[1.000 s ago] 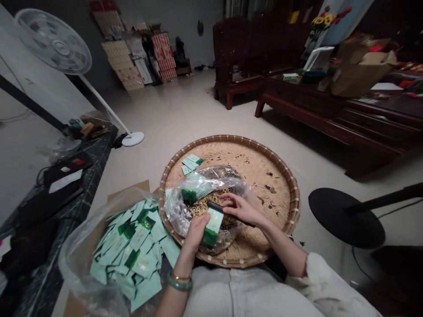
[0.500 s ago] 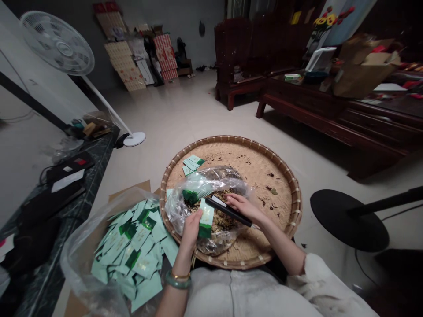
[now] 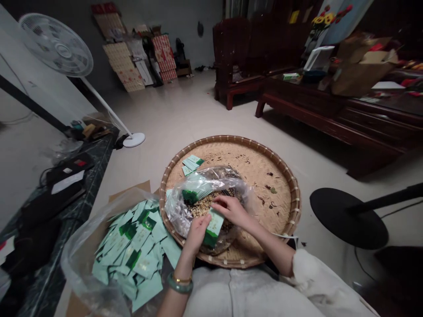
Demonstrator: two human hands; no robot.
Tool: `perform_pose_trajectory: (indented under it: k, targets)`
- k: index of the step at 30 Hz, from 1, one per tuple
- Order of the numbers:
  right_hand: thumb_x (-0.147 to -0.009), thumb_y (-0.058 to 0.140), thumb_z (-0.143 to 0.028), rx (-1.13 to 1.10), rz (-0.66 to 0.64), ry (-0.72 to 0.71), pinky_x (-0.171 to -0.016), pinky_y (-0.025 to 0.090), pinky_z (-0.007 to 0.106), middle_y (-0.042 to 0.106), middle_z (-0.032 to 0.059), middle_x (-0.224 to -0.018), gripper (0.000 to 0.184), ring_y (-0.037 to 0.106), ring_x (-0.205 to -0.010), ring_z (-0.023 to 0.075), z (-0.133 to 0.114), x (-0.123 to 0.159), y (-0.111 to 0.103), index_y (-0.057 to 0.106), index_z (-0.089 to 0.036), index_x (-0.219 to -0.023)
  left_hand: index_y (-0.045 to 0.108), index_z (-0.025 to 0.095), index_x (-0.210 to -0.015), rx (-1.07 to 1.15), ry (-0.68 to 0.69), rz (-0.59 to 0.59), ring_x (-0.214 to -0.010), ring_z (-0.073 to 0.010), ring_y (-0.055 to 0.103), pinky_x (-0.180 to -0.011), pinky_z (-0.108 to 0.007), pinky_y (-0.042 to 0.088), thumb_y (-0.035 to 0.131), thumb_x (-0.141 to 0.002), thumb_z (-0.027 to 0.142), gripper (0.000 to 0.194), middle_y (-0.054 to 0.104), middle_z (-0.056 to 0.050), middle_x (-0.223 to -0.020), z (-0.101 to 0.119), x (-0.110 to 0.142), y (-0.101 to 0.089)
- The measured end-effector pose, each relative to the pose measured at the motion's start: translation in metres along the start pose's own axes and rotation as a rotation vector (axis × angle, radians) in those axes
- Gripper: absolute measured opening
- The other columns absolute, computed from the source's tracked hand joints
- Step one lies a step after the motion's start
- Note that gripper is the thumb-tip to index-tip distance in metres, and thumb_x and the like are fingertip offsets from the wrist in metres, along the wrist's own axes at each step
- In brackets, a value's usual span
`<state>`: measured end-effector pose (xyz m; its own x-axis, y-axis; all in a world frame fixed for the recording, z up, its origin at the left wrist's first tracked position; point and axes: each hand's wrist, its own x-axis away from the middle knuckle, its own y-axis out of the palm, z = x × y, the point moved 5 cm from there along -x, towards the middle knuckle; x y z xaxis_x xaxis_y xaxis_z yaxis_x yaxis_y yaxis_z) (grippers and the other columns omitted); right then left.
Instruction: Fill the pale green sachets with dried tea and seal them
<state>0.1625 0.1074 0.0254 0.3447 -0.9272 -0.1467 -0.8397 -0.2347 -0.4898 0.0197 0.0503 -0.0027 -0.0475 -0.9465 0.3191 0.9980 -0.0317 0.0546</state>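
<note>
My left hand (image 3: 197,231) grips a pale green packet (image 3: 214,225) with a dark green lower end by its left side. My right hand (image 3: 233,210) pinches the packet's top edge, fingers curled over it. Both hands are above an open clear plastic bag (image 3: 176,215) holding dried, tea-like bits (image 3: 200,207) and more green packets (image 3: 198,187). The bag rests in a round woven bamboo tray (image 3: 284,193). The black bar-shaped tool seen earlier cannot be clearly made out now; a white cord (image 3: 280,236) shows by my right forearm.
Left of the tray, a large plastic-lined box holds a heap of green packets (image 3: 132,246). A small packet stack (image 3: 192,164) lies at the tray's far left, with scattered dried bits (image 3: 271,189) to the right. Around stand a white fan (image 3: 61,48), a black round base (image 3: 346,218) and dark wooden furniture (image 3: 297,97).
My right hand no longer holds the black tool and has moved slightly left onto the packet's top edge. The packet, still in my left hand, has shifted right and tilted.
</note>
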Motion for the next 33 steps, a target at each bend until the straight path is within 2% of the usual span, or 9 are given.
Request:
perform_pose_trajectory:
  k: [3,8,10,13,16,20,23,26,33]
  targets:
    - [-0.082,0.057,-0.037,-0.098,0.035,0.044,-0.054,0.038,0.022,0.062,-0.0006,-0.060,0.028,0.054,-0.056,0.0122,-0.003,-0.002,0.008,0.064,-0.016,-0.064,0.062,0.011,-0.060,-0.044,-0.002,-0.066,-0.050,-0.0103,0.044,-0.050,-0.022,0.032,0.062,-0.071,0.056,0.046,0.056,0.001,-0.052,0.004,0.002,0.006]
    - [-0.080,0.053,-0.053,-0.308,0.053,0.166,-0.043,0.031,0.021,0.052,-0.0032,-0.048,0.042,0.043,-0.045,0.0093,0.011,-0.005,0.009,0.059,-0.016,-0.061,0.064,0.011,-0.063,0.056,-0.041,-0.045,-0.050,-0.0117,0.049,-0.050,-0.023,0.037,0.068,-0.066,0.055,0.045,0.060,-0.001,-0.055,0.003,0.004,-0.002]
    - [-0.080,0.045,-0.061,-0.443,0.058,0.275,-0.039,0.030,0.020,0.049,-0.0042,-0.045,0.049,0.039,-0.039,0.0089,0.022,-0.005,0.005,0.060,-0.016,-0.068,0.068,0.013,-0.076,0.228,-0.023,0.095,-0.051,-0.0130,0.053,-0.050,-0.024,0.040,0.067,-0.066,0.059,0.047,0.064,-0.003,-0.059,0.002,0.007,-0.021]
    - [-0.079,0.042,-0.067,-0.574,0.073,0.372,-0.037,0.032,0.020,0.051,-0.0036,-0.048,0.054,0.041,-0.037,0.0086,0.033,-0.004,0.000,0.060,-0.016,-0.078,0.064,0.027,-0.106,0.502,0.228,0.463,-0.057,-0.0129,0.059,-0.051,-0.023,0.044,0.048,-0.072,0.072,0.058,0.071,-0.003,-0.082,0.007,0.018,-0.068]
    - [-0.078,0.044,-0.067,-0.605,0.037,0.394,-0.036,0.032,0.019,0.052,-0.0032,-0.049,0.053,0.043,-0.038,0.0087,0.038,-0.001,0.005,0.060,-0.016,-0.077,0.054,0.033,-0.123,0.557,0.429,0.561,-0.083,-0.0176,0.065,-0.062,-0.025,0.050,0.030,-0.068,0.083,0.078,0.067,-0.006,-0.112,0.012,0.022,-0.091]
    - [-0.081,0.049,-0.055,-0.531,-0.083,0.379,-0.038,0.035,0.019,0.055,-0.0032,-0.051,0.039,0.046,-0.040,0.0092,0.038,0.003,0.025,0.059,-0.018,-0.075,0.061,0.020,-0.115,0.049,0.361,0.447,-0.096,-0.0243,0.063,-0.081,-0.036,0.051,0.063,-0.075,0.046,0.047,0.066,-0.012,-0.111,0.014,-0.004,-0.077]
    - [-0.081,0.052,-0.043,-0.398,-0.133,0.311,-0.040,0.036,0.020,0.055,-0.0034,-0.051,0.029,0.047,-0.041,0.0090,0.036,0.007,0.037,0.059,-0.018,-0.068,0.068,0.016,-0.102,-0.548,0.489,0.468,-0.110,-0.0288,0.055,-0.099,-0.046,0.039,0.060,-0.077,0.022,0.027,0.065,-0.015,-0.113,0.026,-0.027,-0.063]
    - [-0.080,0.053,-0.037,-0.319,-0.190,0.260,-0.044,0.041,0.021,0.057,-0.0028,-0.054,0.024,0.050,-0.045,0.0102,0.035,0.014,0.044,0.060,-0.018,-0.068,0.065,0.010,-0.107,-0.920,0.532,0.483,-0.103,-0.0298,0.057,-0.094,-0.048,0.041,0.047,-0.078,0.006,0.035,0.066,-0.019,-0.104,0.029,-0.048,-0.060]
    - [-0.079,0.054,-0.046,-0.401,-0.211,0.319,-0.044,0.043,0.022,0.056,-0.0016,-0.057,0.029,0.052,-0.048,0.0119,0.039,0.022,0.050,0.060,-0.018,-0.072,0.069,0.012,-0.097,-1.028,0.521,0.523,-0.085,-0.0268,0.060,-0.082,-0.043,0.046,0.042,-0.080,0.005,0.033,0.069,-0.015,-0.087,0.031,-0.052,-0.069]
